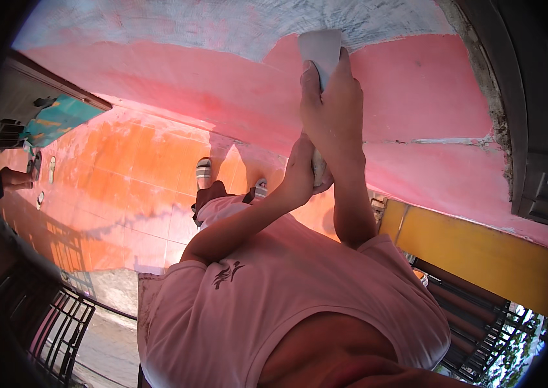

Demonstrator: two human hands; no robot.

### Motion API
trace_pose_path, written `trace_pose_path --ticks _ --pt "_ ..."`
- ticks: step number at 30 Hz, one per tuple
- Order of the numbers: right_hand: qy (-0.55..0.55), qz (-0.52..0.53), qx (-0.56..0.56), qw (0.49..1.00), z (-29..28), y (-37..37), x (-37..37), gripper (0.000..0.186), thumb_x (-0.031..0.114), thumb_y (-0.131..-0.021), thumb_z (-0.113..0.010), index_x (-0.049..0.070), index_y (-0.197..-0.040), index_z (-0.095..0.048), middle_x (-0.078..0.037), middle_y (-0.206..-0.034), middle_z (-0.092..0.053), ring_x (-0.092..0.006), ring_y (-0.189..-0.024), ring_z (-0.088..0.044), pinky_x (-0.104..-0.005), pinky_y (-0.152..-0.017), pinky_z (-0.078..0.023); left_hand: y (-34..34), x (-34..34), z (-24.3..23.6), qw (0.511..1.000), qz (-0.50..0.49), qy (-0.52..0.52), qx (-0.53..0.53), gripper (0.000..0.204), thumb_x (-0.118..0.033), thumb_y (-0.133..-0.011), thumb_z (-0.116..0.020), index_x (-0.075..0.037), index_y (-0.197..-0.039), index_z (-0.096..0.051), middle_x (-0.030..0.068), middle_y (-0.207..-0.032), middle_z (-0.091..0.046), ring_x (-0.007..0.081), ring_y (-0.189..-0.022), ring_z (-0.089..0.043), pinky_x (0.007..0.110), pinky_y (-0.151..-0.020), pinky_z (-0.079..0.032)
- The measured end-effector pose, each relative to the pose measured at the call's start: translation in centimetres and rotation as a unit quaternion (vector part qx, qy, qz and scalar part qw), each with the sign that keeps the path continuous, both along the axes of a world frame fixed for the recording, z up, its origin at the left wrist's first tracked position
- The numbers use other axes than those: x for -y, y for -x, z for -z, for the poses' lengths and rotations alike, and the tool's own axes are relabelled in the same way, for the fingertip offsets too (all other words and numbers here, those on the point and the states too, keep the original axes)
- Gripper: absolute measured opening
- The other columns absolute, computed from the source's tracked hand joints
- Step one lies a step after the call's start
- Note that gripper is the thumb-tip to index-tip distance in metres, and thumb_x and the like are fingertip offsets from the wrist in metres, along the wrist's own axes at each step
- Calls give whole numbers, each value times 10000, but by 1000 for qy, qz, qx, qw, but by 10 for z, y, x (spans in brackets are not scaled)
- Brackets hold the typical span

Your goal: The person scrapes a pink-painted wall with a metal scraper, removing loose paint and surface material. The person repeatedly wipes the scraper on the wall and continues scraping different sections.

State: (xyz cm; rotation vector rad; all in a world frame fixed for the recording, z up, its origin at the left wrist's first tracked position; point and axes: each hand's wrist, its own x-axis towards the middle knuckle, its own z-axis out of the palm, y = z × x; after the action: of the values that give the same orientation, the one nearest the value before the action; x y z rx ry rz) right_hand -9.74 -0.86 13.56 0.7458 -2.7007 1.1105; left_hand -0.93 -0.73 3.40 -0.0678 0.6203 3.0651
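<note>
Both my hands grip a putty knife (321,52), a scraper with a wide flat grey blade. Its blade lies against the wall where pink paint (422,90) meets a scraped, grey-white area (203,26). My right hand (337,107) is closed higher up, close to the blade, with thumb and forefinger along its sides. Lower down, my left hand (300,169) wraps the end of the handle (318,168). Most of the handle is hidden by my fingers.
I stand on an orange tiled floor (138,168) in striped sandals (203,169). Another person's limb (15,178) shows at the far left, near loose footwear (52,169). A dark frame (539,129) borders the wall at right, above a yellow panel (474,249). Metal bars (67,330) stand lower left.
</note>
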Motion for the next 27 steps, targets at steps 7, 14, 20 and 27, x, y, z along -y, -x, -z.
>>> trace_pose_path --ticks 7,14,20,27 --pt "16 9 5 1000 6 4 -2 299 138 -934 -539 -82 -1130 -491 -196 -600 -589 -392 -552 -623 -461 -517 -478 8 -2 25 998 37 -1 -55 443 -506 -1036 -286 -131 -1127 -503 -6 -731 -561 70 -504 -490 230 -412 -337" --pt "50 18 4 999 7 1 -8 214 115 -924 -542 -62 -1037 -500 -179 -568 -567 -360 -510 -607 -436 -479 -450 7 -6 1 999 -31 35 12 464 -463 -1063 -245 -79 -965 -486 29 -581 -486 85 -376 -361 234 -327 -230" --pt "87 -12 -6 996 11 9 -16 295 93 -903 -555 -95 -1125 -503 -182 -584 -576 -355 -527 -614 -430 -490 -465 10 -11 15 997 -22 74 21 457 -541 -1018 -329 -150 -1187 -493 -4 -808 -590 72 -498 -497 227 -385 -327" --pt "75 -21 -8 997 11 10 -10 366 103 -900 -554 -116 -1186 -492 -195 -623 -601 -370 -568 -631 -448 -534 -488 11 -11 5 992 -45 99 65 480 -560 -1017 -304 -149 -1172 -495 -8 -839 -585 71 -522 -510 227 -391 -334"
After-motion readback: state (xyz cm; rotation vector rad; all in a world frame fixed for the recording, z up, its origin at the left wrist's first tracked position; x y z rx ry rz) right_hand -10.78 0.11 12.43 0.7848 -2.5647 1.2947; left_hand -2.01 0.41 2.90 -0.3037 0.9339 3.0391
